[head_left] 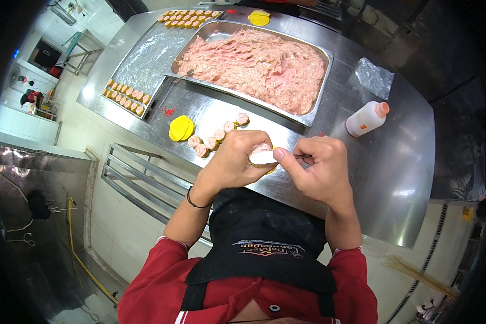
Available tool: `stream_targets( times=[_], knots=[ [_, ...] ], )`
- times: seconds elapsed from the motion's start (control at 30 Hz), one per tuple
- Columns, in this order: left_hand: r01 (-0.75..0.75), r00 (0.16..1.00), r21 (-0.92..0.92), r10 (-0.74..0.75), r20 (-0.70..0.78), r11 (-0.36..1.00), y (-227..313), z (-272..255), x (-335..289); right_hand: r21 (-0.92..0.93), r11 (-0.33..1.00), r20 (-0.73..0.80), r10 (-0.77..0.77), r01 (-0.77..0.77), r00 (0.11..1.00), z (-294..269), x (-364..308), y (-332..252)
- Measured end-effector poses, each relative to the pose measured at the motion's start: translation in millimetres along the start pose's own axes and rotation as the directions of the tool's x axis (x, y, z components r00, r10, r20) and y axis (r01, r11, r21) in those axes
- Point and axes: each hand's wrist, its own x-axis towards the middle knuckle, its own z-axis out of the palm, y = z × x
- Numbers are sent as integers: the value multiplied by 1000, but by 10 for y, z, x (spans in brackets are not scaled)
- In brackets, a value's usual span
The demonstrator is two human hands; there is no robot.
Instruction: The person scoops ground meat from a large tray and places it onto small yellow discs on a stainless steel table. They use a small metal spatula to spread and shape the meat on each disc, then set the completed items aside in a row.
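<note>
Left hand [233, 157]: curled around one meat-filled yellow dumpling wrapper, centre of the frame, above the near edge of the tabletop.
Right hand [319, 168]: grasping a flat white spreading blade, thumb laid along it, right of centre.
Dumpling in work [262, 147]: pink filling exposed at the top, yellow wrapper showing below; partly hidden by the fingers.
Spreading blade [262, 157]: white, flat, lying across the dumpling in the left hand.
Finished dumplings [211, 143]: short slanting group, open-topped, pink filling, centre of the frame, just left of and above the left hand.
Yellow wrappers [180, 129]: round, overlapping pile, left of that group.
Second wrapper pile [260, 18]: round, yellow, top centre of the frame.
Meat pan [243, 100]: rectangular, steel, heaped with pink minced filling [259, 67], upper centre.
Utensil [184, 75]: handle resting over the pan's left corner.
Tray [152, 58]: film-covered, upper left; filled dumplings in rows at its far and near ends.
Bottle [365, 119]: white, orange cap, right of the pan.
Plastic bag [375, 78]: clear, crumpled, upper right.
Red bits [168, 112]: small scatter beside the tray's near corner.
Tabletop [394, 178]: brushed steel, reflective, carrying all the above wares.
Clothing: black apron [264, 237] over red shirt [151, 286], lower centre; dark band [193, 200] on the left wrist.
</note>
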Motion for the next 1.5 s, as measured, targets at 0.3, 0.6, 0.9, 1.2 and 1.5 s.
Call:
stream_targets(
  times=[0.3,0.6,0.9,1.2,1.5],
  knots=[
    [23,1000,35,-22,-6,999,-6,17,-27,-51,997,-87,-57,52,995,63,21,153],
    [-14,994,-9,13,-108,1000,68,-19,-35,207,966,-47,169,-156,985,8,-37,249],
    [2,998,-126,-9,-56,992,113,24,-35,228,973,-52,48,-35,998,9,13,191],
    [-30,996,2,30,-83,1000,69,38,-26,102,991,-38,-82,85,996,41,45,152],
    [-188,972,28,191,-139,982,64,32,2,140,985,-174,121,-97,977,-44,4,207]
  ],
)
